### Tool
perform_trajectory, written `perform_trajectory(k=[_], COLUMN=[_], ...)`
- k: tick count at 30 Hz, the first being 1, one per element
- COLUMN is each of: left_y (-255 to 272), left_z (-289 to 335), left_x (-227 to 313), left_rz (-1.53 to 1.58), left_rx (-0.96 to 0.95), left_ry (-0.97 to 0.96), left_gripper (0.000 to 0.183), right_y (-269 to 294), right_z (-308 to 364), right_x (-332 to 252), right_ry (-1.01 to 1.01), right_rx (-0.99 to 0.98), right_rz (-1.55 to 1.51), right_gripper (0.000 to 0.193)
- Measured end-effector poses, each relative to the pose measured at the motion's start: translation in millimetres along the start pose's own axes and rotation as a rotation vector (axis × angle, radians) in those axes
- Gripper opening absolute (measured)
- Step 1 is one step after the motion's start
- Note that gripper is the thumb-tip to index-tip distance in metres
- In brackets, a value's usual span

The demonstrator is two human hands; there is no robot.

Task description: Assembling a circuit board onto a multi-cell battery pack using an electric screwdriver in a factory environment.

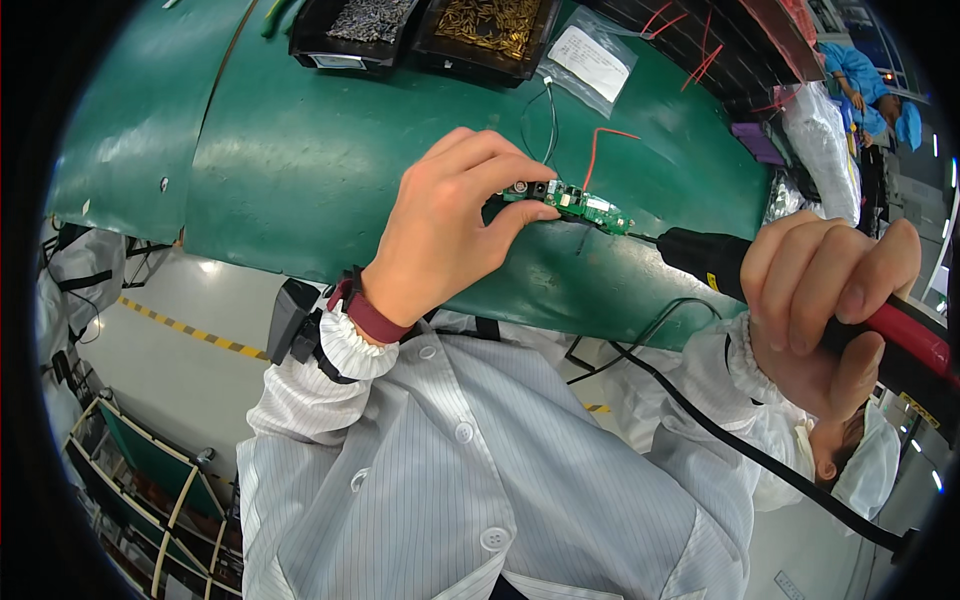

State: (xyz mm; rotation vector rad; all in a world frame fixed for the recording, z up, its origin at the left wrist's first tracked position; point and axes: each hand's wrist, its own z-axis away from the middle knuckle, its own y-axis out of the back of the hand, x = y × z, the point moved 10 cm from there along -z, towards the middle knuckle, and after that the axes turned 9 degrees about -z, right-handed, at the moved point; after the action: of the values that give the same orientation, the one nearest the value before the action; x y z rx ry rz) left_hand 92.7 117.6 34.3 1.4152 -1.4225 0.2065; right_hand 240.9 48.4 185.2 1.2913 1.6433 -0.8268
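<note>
Between thumb and fingers, my left hand pinches a small green circuit board just above the green mat. A red wire stands up from the board, and a black-and-white wire with a small connector lies behind my fingers. My right hand is wrapped around a black and red electric screwdriver, tilted with its bit pointing left. The thin bit meets or comes very near the board's right end; I cannot tell whether it touches a screw.
At the back stand one black bin of silvery small parts and another of brass-coloured pieces. Beside them lies a clear bag with a white label. A dark rack with red wires is back right. A black cable crosses lower right, near another person.
</note>
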Motion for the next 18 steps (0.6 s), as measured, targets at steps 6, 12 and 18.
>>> perform_trajectory(k=[6, 12, 18], left_y=[0.5, 0.7, 0.4], left_z=[-0.9, -1.1, -1.6], left_x=[1.2, 0.9, 1.5], left_rz=[-0.019, -0.032, -0.026], left_rx=[0.004, 0.009, 0.012], left_ry=[-0.011, -0.003, -0.01], left_gripper=[0.03, 0.029, 0.028], right_y=[0.7, 1.3, 4.6], right_z=[1.5, 1.8, 4.6], right_x=[2.3, 2.5, 0.1], right_ry=[0.013, 0.009, 0.012], right_rx=[0.006, -0.005, 0.005], right_rz=[-0.024, -0.042, -0.037], right_gripper=[0.026, 0.025, 0.025])
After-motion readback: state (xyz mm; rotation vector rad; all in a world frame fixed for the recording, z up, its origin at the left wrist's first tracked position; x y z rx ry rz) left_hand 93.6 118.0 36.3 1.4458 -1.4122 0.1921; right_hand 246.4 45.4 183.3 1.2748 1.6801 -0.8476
